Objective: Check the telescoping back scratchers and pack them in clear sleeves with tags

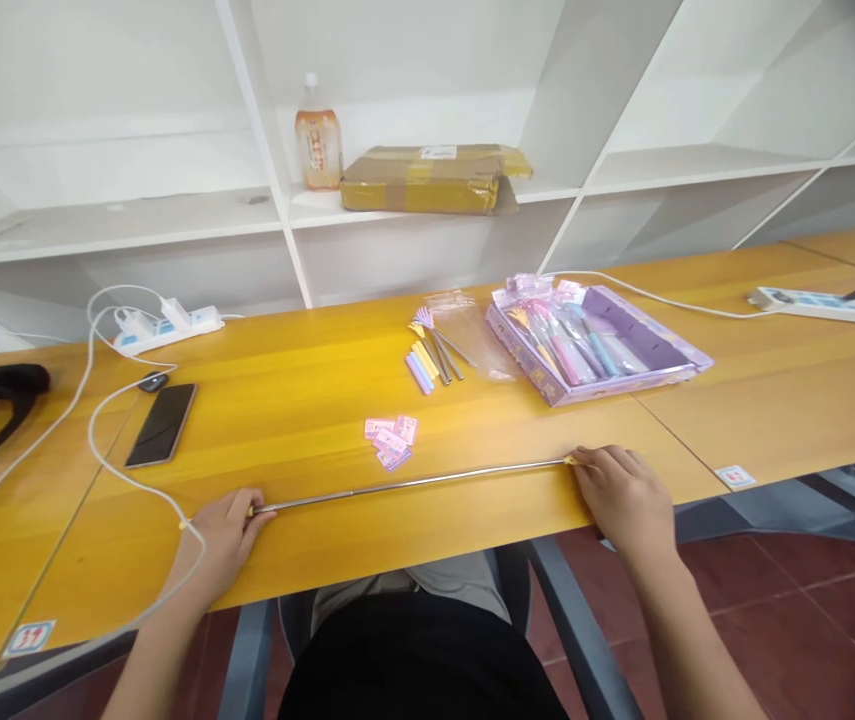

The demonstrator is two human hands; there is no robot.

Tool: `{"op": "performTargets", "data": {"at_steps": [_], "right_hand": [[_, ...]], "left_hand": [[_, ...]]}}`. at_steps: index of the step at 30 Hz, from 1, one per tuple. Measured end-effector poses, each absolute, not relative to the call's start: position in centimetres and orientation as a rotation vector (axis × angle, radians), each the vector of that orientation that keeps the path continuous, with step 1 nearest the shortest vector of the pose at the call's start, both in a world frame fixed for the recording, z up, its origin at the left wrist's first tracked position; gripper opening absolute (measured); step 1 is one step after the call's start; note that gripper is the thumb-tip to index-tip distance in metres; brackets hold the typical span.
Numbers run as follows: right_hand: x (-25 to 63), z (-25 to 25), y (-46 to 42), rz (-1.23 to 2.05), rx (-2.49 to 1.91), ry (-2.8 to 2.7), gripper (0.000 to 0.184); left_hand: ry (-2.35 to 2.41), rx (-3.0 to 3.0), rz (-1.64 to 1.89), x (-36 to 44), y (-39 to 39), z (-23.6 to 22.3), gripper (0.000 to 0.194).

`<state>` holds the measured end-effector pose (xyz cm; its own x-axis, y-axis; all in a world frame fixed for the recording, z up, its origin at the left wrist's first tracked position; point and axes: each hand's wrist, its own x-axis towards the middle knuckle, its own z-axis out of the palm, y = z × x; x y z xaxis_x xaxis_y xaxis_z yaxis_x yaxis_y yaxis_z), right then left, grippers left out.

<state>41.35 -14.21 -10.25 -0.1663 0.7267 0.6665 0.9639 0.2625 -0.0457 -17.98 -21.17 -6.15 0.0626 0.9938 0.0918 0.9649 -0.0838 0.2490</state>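
Note:
A long, thin telescopic back scratcher rod (397, 486), silvery metal, stretches across the near part of the table. My left hand (226, 535) is closed on its left end, where a small yellowish tip shows. At the other end, my right hand (622, 500) pinches a yellow part, mostly hidden by the fingers. Just beyond the rod lie several small pink printed cards (392, 440). Farther off are loose back scratchers with metal shafts and purple and yellow claws (425, 317), beside yellow and purple handle tubes (421, 368).
A purple tray (667, 372) with bagged back scratchers stands at the right, next to a clear plastic bag (476, 335). Leftward are a phone (162, 425), a power strip (172, 330) and a white cable (97, 440) crossing my left forearm. A cardboard box (419, 180) and bottle (318, 140) occupy the shelf.

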Motion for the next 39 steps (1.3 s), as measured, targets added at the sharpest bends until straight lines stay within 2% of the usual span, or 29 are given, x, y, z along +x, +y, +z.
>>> {"op": "performTargets", "data": {"at_steps": [5,10,16,22,28,32,36,39], "right_hand": [[38.2,-9.8,-14.5,-0.351,-1.348,-2.035,0.006],[32.5,-8.7,-14.3,-0.348,-1.269,-2.19,0.016],[26.2,-7.2,-14.7,-0.283,-1.03,-2.347,0.022],[20.1,-6.3,-16.4,-0.265,-0.733,-2.513,0.024],[20.9,-3.0,-11.5,-0.366,-0.742,-2.491,0.023],[22.4,-0.9,-5.2,-0.399,-0.777,-2.354,0.016],[25.0,-1.0,2.1,-0.277,-0.856,-2.091,0.015],[28.4,-2.9,6.1,-0.236,-1.118,-1.835,0.017]], "left_hand": [[1.991,2.176,0.302,-17.2,-21.1,-6.0,0.035],[1.9,2.275,0.208,-14.6,-21.0,-6.1,0.031],[1.867,2.287,-0.028,-8.3,-20.9,-5.2,0.027],[1.748,2.256,-0.088,-2.7,-19.6,-4.0,0.024],[1.584,2.194,0.19,-2.9,-15.9,-1.5,0.021],[1.376,2.15,0.512,-3.9,-12.0,-0.8,0.032],[1.448,1.975,0.759,-5.6,-8.9,-3.0,0.03],[1.441,1.742,0.95,-7.4,-7.5,-5.4,0.035]]}}
